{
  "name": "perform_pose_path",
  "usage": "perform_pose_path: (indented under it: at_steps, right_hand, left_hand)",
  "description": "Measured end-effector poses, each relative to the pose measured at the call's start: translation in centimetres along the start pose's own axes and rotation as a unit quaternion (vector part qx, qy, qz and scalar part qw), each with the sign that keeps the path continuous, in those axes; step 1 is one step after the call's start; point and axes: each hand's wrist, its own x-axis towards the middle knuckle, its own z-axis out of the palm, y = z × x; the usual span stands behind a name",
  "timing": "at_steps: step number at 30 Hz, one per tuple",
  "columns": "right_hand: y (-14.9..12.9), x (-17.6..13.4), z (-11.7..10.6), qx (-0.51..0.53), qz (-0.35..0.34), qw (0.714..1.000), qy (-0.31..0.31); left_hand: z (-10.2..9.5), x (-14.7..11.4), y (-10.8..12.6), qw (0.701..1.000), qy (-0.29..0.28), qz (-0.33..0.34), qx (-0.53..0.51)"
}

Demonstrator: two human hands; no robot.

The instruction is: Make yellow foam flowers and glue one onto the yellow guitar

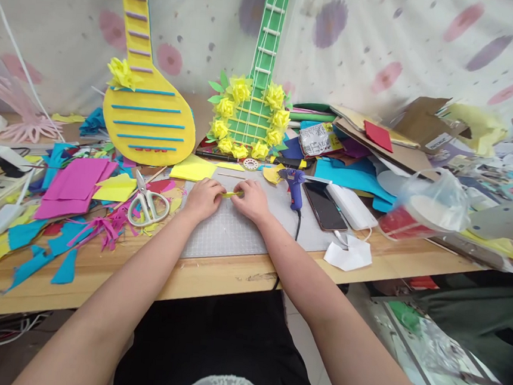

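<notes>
My left hand [204, 199] and my right hand [252, 200] meet over a grey cutting mat [216, 237], both with fingers closed on one small strip of yellow paper [230, 194]. The strip spans the short gap between my fingertips; its ends are hidden by them. Just beyond my hands lies a stack of yellow paper [193, 168]. White-handled scissors [147, 204] rest to the left of the mat. A purple glue gun [293, 187] stands to the right of my right hand, its cord running toward the table's front edge.
A yellow paper lute shape [151, 111] and a green one [257, 106] ringed with yellow flowers lean at the back. Pink sheets [75, 185] and blue scraps cover the left. A phone [324, 207], a white power bank [351, 207] and a bagged cup [420, 213] sit right.
</notes>
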Motion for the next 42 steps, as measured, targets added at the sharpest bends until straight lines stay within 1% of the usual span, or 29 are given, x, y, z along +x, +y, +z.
perform_pose_path:
  at_steps: [4, 9, 12, 14, 16, 18, 20, 21, 23, 24, 25, 26, 27, 28, 29, 30, 31, 34, 37, 39, 42]
  right_hand:
    - [0.2, 0.1, -0.1, -0.002, 0.028, 1.0, 0.01]
    - [0.8, 0.1, 0.3, 0.01, -0.008, 1.0, 0.0]
    - [0.8, -0.1, 0.4, 0.003, -0.014, 1.0, -0.017]
    - [0.6, -0.1, 0.4, 0.005, -0.014, 1.0, -0.022]
    - [0.5, -0.1, 0.3, 0.019, -0.019, 0.999, -0.024]
    - [0.4, 0.0, 0.3, 0.057, -0.02, 0.998, -0.027]
    - [0.4, 0.1, 0.4, 0.136, -0.008, 0.99, -0.029]
    - [0.4, 0.2, 0.4, 0.188, 0.003, 0.982, -0.027]
    - [0.5, 0.4, 0.5, 0.3, 0.025, 0.953, -0.021]
    - [0.5, 0.5, 0.5, 0.352, 0.034, 0.935, -0.019]
    - [0.6, 0.6, 0.6, 0.399, 0.041, 0.916, -0.017]
    - [0.6, 0.7, 0.6, 0.437, 0.046, 0.898, -0.015]
    - [0.6, 0.7, 0.6, 0.466, 0.05, 0.883, -0.015]
    - [0.6, 0.8, 0.6, 0.485, 0.056, 0.872, -0.012]
    - [0.7, 0.8, 0.6, 0.495, 0.062, 0.866, -0.007]
    - [0.7, 0.9, 0.7, 0.498, 0.071, 0.864, 0.0]
    - [0.7, 0.9, 0.8, 0.497, 0.082, 0.864, 0.007]
    - [0.6, 0.9, 0.9, 0.495, 0.115, 0.861, 0.023]
    - [0.3, 0.7, 0.7, 0.504, 0.112, 0.856, -0.004]
    - [0.1, 0.5, 0.5, 0.504, 0.104, 0.857, -0.027]
    - [0.0, 0.4, 0.3, 0.503, 0.108, 0.857, -0.034]
  left_hand:
    - [-0.1, -0.3, 0.3, 1.0, -0.005, -0.001, -0.008]
    - [0.3, -0.5, 0.3, 0.999, 0.016, -0.034, -0.025]
    - [0.6, -0.5, 0.2, 0.996, 0.036, -0.066, -0.053]
    - [0.8, -0.5, 0.1, 0.994, 0.038, -0.082, -0.063]
    - [0.8, -0.6, 0.1, 0.994, 0.029, -0.084, -0.06]
    - [0.6, -0.6, 0.2, 0.994, 0.027, -0.087, -0.059]
    - [0.3, -0.6, 0.4, 0.991, 0.034, -0.105, -0.081]
    - [0.1, -0.7, 0.5, 0.986, 0.035, -0.121, -0.108]
    - [-0.4, -0.8, 0.7, 0.965, 0.016, -0.165, -0.204]
    - [-0.7, -0.9, 0.8, 0.943, -0.005, -0.192, -0.271]
    - [-1.0, -1.0, 0.9, 0.912, -0.033, -0.219, -0.345]
    - [-1.4, -1.1, 1.0, 0.873, -0.062, -0.243, -0.419]
    - [-1.7, -1.1, 1.1, 0.832, -0.086, -0.265, -0.48]
    - [-2.0, -1.2, 1.2, 0.797, -0.104, -0.281, -0.525]
    - [-2.2, -1.3, 1.3, 0.773, -0.115, -0.294, -0.551]
    - [-2.4, -1.3, 1.4, 0.758, -0.121, -0.306, -0.564]
    - [-2.5, -1.3, 1.5, 0.751, -0.124, -0.314, -0.568]
    - [-2.7, -1.3, 1.7, 0.749, -0.114, -0.331, -0.563]
    - [-2.6, -1.2, 1.8, 0.749, -0.098, -0.334, -0.564]
    - [-2.5, -1.2, 1.9, 0.748, -0.098, -0.336, -0.564]
    - [-2.4, -1.2, 1.8, 0.748, -0.102, -0.339, -0.562]
